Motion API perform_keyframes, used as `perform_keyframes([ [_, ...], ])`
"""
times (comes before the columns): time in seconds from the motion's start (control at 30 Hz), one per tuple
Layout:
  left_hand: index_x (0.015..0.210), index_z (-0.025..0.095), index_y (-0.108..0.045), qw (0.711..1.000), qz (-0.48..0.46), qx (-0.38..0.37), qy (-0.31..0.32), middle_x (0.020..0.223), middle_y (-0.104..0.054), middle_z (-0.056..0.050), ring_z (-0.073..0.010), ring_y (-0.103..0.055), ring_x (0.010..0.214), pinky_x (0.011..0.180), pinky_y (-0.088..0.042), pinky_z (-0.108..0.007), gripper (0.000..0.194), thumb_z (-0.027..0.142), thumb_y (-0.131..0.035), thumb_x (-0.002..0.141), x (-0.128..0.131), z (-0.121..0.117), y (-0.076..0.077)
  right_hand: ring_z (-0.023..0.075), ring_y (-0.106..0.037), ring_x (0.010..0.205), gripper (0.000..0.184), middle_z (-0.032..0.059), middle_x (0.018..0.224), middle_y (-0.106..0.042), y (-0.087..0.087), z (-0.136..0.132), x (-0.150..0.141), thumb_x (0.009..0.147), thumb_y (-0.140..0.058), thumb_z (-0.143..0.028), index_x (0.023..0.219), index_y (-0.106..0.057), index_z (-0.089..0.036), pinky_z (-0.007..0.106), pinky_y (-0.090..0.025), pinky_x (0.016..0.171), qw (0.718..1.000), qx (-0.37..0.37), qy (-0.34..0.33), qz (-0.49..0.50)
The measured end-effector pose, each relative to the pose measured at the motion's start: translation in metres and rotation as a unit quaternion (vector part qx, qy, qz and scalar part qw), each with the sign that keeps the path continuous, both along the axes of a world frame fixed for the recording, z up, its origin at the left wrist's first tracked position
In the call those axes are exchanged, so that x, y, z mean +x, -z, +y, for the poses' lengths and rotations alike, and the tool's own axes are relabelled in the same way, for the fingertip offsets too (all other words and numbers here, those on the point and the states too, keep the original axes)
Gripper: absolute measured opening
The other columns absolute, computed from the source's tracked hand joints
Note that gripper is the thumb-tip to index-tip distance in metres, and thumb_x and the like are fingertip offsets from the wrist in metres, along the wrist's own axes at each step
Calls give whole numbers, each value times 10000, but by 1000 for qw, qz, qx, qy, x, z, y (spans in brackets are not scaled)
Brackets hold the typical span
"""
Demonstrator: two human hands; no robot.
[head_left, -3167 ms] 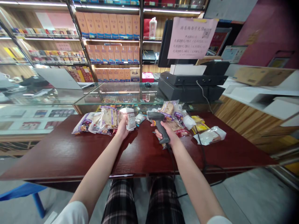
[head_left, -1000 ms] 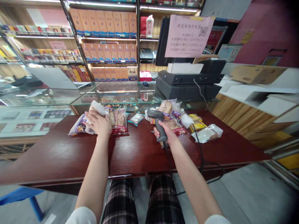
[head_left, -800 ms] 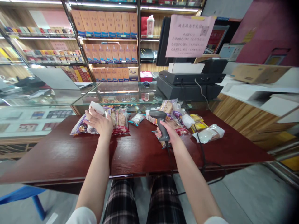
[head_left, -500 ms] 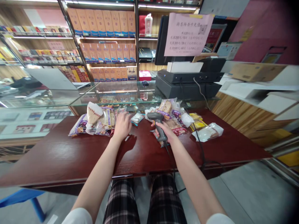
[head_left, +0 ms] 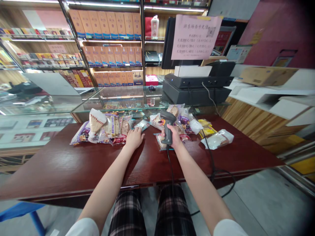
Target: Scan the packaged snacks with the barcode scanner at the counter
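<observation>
Across the dark red wooden table (head_left: 61,164), wrapped pastry packets (head_left: 110,129) lie in a loose row ahead of both hands. The right hand (head_left: 171,136) closes firmly around the grip of a corded barcode scanner (head_left: 167,120), held upright above a flat pastry packet (head_left: 159,142). The left hand (head_left: 135,138) rests open and empty on the tabletop, just beside a small clear packet (head_left: 142,125).

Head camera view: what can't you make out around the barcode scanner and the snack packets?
Head view, barcode scanner: its grip is hidden by the right hand.
Head view, flat packet beneath it: partly hidden by that hand, print too small.
Head view, left snack packets: labels too small to read.
</observation>
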State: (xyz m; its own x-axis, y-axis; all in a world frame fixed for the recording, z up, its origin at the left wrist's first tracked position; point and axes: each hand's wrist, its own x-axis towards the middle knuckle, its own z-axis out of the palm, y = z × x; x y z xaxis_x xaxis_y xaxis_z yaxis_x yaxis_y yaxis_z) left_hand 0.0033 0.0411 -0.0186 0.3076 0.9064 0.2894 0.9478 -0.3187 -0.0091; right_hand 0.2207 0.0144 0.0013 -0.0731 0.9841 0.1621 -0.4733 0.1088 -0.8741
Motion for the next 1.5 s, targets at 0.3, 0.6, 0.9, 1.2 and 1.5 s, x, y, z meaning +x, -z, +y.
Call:
perform_keyframes([
  [0.3,1270,59,-505,998,-8,9,-62,1222,-587,-221,-328,-620,1070,896,-463,-406,501,407,-532,910,-1,2,0,115,-457,401,326,-44,446,-516,-6,-6,20,771,-622,-452,927,-613,-166,237,-352,415,999,-11,27,16],
  [0.6,1110,82,-623,995,-43,8,-84,1108,-576,-197,-347,-610,1030,906,-465,-425,485,476,-597,829,0,3,2,113,-457,407,344,-40,443,-520,-5,-9,18,767,-621,-475,911,-620,-163,233,-364,424,999,-28,23,-4],
  [0.9,1367,188,-434,964,-240,110,26,1389,-360,-188,-302,-517,1227,1011,-470,-444,590,128,-555,793,-13,3,7,121,-494,432,282,-26,526,-574,-8,-15,13,790,-626,-418,936,-604,-178,248,-373,428,999,5,20,-40],
  [1.2,1411,115,-298,931,-247,246,109,1395,-407,-226,-268,-361,1396,1146,-342,-465,547,65,-402,876,-34,9,-3,119,-529,445,297,0,585,-640,-15,-25,4,806,-626,-417,968,-622,-168,239,-410,435,996,2,-47,-79],
  [1.5,1394,85,-327,953,-208,183,119,1413,-426,-245,-283,-349,1412,1130,-358,-472,575,36,-405,827,-34,9,5,111,-447,384,467,-30,458,-539,-8,-22,2,837,-580,-535,1056,-651,-128,221,-368,386,985,-26,-150,-83],
])
